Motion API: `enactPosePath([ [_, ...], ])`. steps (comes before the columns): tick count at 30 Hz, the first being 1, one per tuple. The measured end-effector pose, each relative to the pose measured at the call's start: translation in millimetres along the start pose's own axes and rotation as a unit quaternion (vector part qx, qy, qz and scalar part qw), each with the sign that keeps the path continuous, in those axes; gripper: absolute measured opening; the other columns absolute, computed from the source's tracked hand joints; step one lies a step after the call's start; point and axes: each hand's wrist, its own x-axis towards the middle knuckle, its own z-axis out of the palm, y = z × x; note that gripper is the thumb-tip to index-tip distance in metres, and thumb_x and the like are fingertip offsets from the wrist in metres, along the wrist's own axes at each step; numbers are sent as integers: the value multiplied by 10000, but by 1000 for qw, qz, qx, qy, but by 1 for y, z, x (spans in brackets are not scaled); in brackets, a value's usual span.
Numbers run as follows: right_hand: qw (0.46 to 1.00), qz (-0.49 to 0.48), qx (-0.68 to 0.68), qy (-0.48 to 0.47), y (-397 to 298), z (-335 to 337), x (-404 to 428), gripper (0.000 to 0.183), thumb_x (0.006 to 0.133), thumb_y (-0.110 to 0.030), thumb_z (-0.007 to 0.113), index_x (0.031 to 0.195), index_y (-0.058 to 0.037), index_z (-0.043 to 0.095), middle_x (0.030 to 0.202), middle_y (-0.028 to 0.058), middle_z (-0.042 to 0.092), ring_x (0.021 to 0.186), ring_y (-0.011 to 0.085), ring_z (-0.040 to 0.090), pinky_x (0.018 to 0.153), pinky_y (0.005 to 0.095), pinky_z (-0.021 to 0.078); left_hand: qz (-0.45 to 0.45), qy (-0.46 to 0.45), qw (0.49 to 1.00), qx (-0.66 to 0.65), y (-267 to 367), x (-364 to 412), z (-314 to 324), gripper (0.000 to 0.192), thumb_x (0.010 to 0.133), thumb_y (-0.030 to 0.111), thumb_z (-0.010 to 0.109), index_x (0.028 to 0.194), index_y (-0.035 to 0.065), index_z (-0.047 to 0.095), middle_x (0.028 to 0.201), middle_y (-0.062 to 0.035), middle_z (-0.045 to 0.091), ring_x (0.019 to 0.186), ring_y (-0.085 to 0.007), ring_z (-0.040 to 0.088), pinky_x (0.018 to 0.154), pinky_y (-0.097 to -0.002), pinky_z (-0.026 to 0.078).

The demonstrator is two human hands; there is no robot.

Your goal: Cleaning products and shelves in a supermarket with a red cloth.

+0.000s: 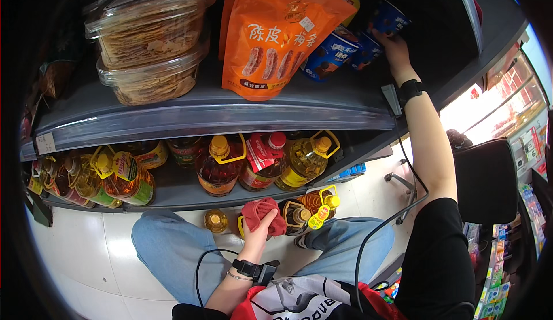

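My right hand (pixel 392 51) reaches onto the upper shelf at the right, its fingers around a blue snack cup (pixel 389 17). Two similar blue cups stand just left of it, the nearer one (pixel 332 53) beside an orange snack pouch (pixel 276 39). Low in the middle, my left hand (pixel 259 229) grips a folded red cloth (pixel 264 217) above several oil bottles on the floor. One dark bottle with a tan cap (pixel 295 216) and one with a yellow cap and handle (pixel 322 203) stand right of the cloth; a small golden-capped bottle (pixel 215 220) stands left of it.
Clear plastic boxes of thin flat crackers (pixel 149 43) are stacked on the upper shelf at the left. Large oil bottles (pixel 219 164) line the lower shelf. A clear price rail (pixel 216 119) edges the upper shelf. Cables run from both wrists. A black chair (pixel 486 181) stands at the right.
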Motion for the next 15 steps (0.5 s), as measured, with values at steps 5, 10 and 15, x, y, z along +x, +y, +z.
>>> enactPosePath([
  [5,999,-17,-26,10,2,-1,-1,432,897,-302,799,1162,20,686,1131,95,730,1028,168,689,937,299,486,-12,-3,1000,-4,1,-1,-1,364,878,57,802,1206,63,645,1110,-26,701,993,-133,676,877,-304,547],
  [10,998,-48,-37,15,11,-2,4,412,900,-310,793,1133,17,699,1100,105,738,1026,169,690,923,296,486,-3,-5,1000,2,-1,-1,-2,352,884,63,800,1201,63,648,1106,-25,702,987,-130,675,871,-302,548],
  [15,995,-52,-54,62,17,-12,5,565,867,-273,805,1275,34,562,1208,173,674,1095,253,673,954,346,511,-18,-12,1000,1,0,-2,3,342,888,64,796,1197,63,650,1103,-23,703,986,-127,675,869,-302,548],
])
